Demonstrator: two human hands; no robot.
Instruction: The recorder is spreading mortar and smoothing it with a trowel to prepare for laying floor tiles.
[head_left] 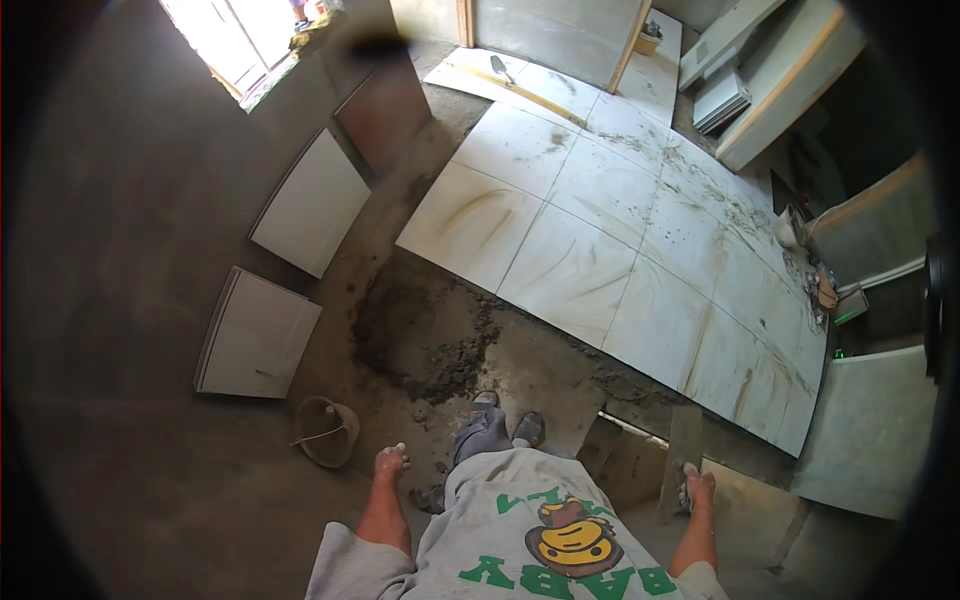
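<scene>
My left hand (393,463) hangs loosely open with bent fingers and nothing visible in it, right of a bucket (330,435) with a handle. My right hand (697,485) is closed on a flat grey trowel (684,430) held at my side. Below me, my shoes (528,428) stand on rough grey floor beside damp, crumbly mortar (420,330). Past it lies a section of white floor tiles (620,300), streaked with dirt and scattered with debris.
Loose tiles lean on the left wall in stacks (310,200) (255,340), beside a brown board (385,120). A long yellow straightedge (545,105) and a small trowel (500,68) lie on the far tiles. Doorways, boards (720,100) and clutter (795,225) line the right side; a window (225,40) is upper left.
</scene>
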